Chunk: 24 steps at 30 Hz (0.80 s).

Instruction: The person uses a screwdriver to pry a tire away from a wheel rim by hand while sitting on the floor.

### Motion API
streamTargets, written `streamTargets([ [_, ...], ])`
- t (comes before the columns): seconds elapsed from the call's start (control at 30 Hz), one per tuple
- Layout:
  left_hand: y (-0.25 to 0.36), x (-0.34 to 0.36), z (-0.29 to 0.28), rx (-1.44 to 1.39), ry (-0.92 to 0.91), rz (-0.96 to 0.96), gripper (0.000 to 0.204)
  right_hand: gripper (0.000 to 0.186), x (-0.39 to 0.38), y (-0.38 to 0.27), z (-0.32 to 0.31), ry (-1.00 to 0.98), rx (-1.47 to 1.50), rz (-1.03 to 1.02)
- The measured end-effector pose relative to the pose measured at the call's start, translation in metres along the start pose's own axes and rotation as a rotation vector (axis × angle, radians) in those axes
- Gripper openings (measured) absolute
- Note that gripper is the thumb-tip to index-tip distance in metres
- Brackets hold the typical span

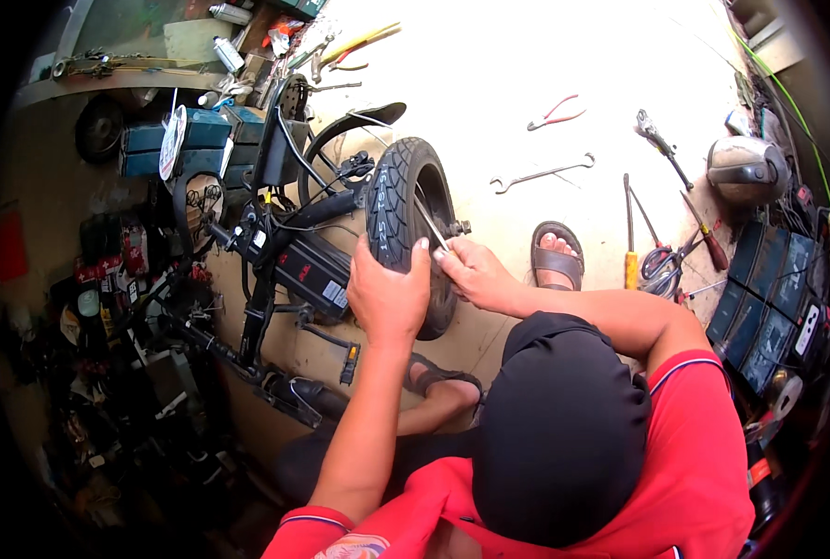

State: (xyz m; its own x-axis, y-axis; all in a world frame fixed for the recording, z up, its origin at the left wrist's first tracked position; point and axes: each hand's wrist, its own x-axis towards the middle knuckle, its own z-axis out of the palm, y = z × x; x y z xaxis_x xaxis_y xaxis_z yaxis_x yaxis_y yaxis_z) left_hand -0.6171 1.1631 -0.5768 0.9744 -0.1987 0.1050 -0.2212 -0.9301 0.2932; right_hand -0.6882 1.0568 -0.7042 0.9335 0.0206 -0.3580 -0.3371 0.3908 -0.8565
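Observation:
A black tyre (392, 210) with grooved tread stands upright on the wheel of a small black electric bike, which lies over on its side. My left hand (389, 291) is closed around the near side of the tyre, thumb toward the wheel's side. In my right hand (476, 272) is a slim metal tyre lever (428, 219), reaching along the inside of the tyre's edge. Its far tip is hidden by the tyre. Beneath my hands sits the bike's black battery case (314, 272), and a pedal (349, 363) sticks out toward me.
Pliers (557, 115), a spanner (544, 173) and an adjustable wrench (659, 140) lie on the pale floor beyond the wheel. Screwdrivers (630, 270) and scissors (665, 270) are to the right, beside dark boxes (764, 298). Cluttered parts (136, 373) fill the left side. My sandalled foot (557, 256) is close by.

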Motion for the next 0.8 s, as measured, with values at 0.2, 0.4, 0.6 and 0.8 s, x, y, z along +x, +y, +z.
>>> streamTargets([
  [0.2, -0.063, -0.045, -0.045, -0.09, -0.222, -0.069, 0.096, 0.027, -0.034, 0.019, -0.046, -0.104, -0.622, -0.263],
  [0.4, -0.034, -0.007, -0.052, 0.113, -0.347, -0.247, 0.114, 0.025, -0.03, 0.028, -0.039, -0.236, -0.769, -0.407],
  [0.6, -0.056, -0.023, -0.046, 0.038, -0.368, -0.166, 0.095, 0.025, -0.045, -0.026, -0.048, -0.372, -0.727, -0.108],
  [0.8, -0.03, -0.035, -0.037, -0.036, -0.371, -0.089, 0.081, 0.019, -0.085, -0.084, -0.083, -0.402, -0.875, 0.119],
])
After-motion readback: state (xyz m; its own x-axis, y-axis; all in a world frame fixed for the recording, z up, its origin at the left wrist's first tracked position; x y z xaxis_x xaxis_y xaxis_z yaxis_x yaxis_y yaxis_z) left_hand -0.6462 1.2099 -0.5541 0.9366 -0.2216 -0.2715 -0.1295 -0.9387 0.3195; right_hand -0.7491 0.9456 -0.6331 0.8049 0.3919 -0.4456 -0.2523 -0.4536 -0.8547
